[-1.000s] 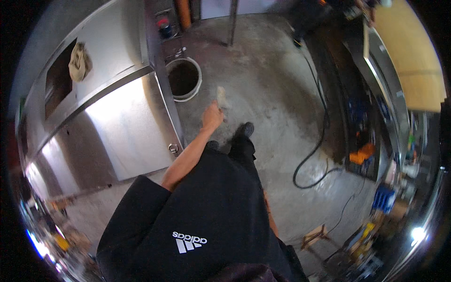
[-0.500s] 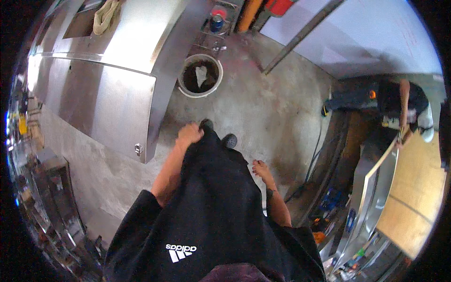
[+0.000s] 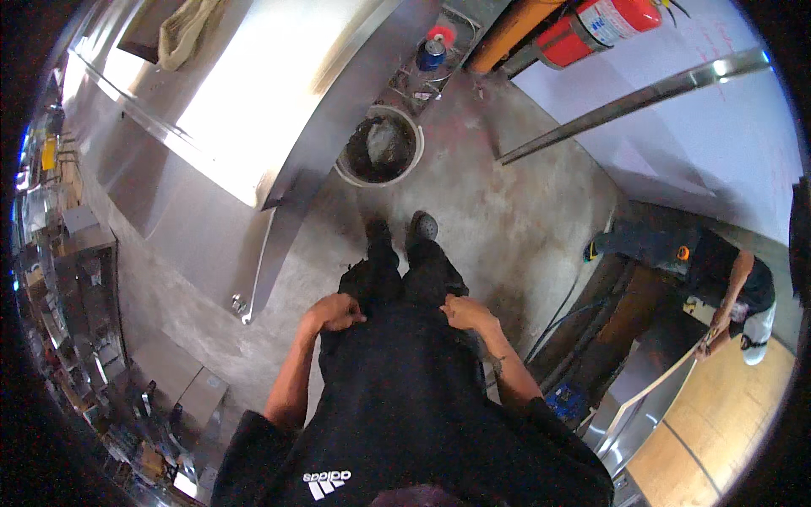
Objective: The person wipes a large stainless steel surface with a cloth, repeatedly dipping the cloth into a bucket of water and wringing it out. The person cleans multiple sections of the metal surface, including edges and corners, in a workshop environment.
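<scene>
My left hand (image 3: 340,313) is closed at my left hip, its fingers pinching the black T-shirt (image 3: 405,380) near the hem. At the other hip my right hand (image 3: 470,313) grips the same shirt, also with curled fingers. The fingertips are partly hidden against the dark cloth. Below the shirt show my black trousers (image 3: 431,269) and a dark clog (image 3: 425,226) on the concrete floor. A steel appliance (image 3: 169,173) with a sloped, shiny body stands ahead on the left, its open-looking lower panel corner closest to my left hand.
Ahead stands a round bucket (image 3: 419,152) of dark contents; behind it, a blue can (image 3: 432,56) on a rack. A red fire extinguisher (image 3: 601,32) and a slanted metal bar (image 3: 634,108) are far right. A co-worker (image 3: 731,275) bends over a wooden board (image 3: 718,414) at right.
Both hands have drawn in to the hips and closed on the shirt; the right hand was hanging free beside it. The view has shifted, bringing the fire extinguisher more fully into sight.
</scene>
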`<state>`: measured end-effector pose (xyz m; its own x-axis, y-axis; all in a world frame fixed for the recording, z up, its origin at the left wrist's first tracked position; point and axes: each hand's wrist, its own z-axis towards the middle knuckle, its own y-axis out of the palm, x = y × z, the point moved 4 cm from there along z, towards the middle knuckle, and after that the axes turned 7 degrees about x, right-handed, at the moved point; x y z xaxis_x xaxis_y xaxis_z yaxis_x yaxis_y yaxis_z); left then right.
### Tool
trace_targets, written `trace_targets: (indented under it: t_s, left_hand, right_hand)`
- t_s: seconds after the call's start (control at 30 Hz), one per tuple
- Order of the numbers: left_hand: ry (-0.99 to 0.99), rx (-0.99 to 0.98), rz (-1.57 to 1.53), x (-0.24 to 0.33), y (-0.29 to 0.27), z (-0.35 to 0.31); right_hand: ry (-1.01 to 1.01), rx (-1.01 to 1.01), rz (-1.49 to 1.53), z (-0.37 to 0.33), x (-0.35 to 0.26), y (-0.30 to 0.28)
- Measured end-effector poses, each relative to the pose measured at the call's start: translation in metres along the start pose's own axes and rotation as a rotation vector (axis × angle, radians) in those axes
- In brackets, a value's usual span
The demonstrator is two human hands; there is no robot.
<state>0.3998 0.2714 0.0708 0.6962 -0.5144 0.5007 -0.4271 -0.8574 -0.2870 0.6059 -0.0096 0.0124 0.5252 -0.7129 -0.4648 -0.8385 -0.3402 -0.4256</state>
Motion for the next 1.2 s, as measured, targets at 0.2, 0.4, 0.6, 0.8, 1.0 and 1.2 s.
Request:
trace_targets:
  t_s: [0.2,0.4,0.6,0.8,1.0,1.2]
  left_hand:
    - [0.119,-0.027,-0.057,-0.003,-0.022,0.120]
    - [0.166,1.021,-0.185,-0.115,-0.064,0.429]
    - [0.055,0.875,0.452,-0.156,-0.076,0.625]
    - [-0.075,0.796,0.447,-0.256,-0.045,0.685]
    - [-0.053,0.827,0.131,-0.162,-0.072,0.586]
    - [0.028,0.924,-0.134,-0.103,-0.077,0.468]
  right_hand:
    - [-0.036,0.092,0.092,0.120,0.017,-0.045]
    - [-0.268,0.627,0.451,0.265,0.072,0.032]
    - [-0.161,0.456,0.466,0.320,0.090,0.064]
    - [-0.101,0.526,0.559,0.338,0.091,0.030]
    - [-0.149,0.547,0.592,0.330,0.089,0.050]
    - [-0.312,0.415,1.262,0.427,0.096,0.090]
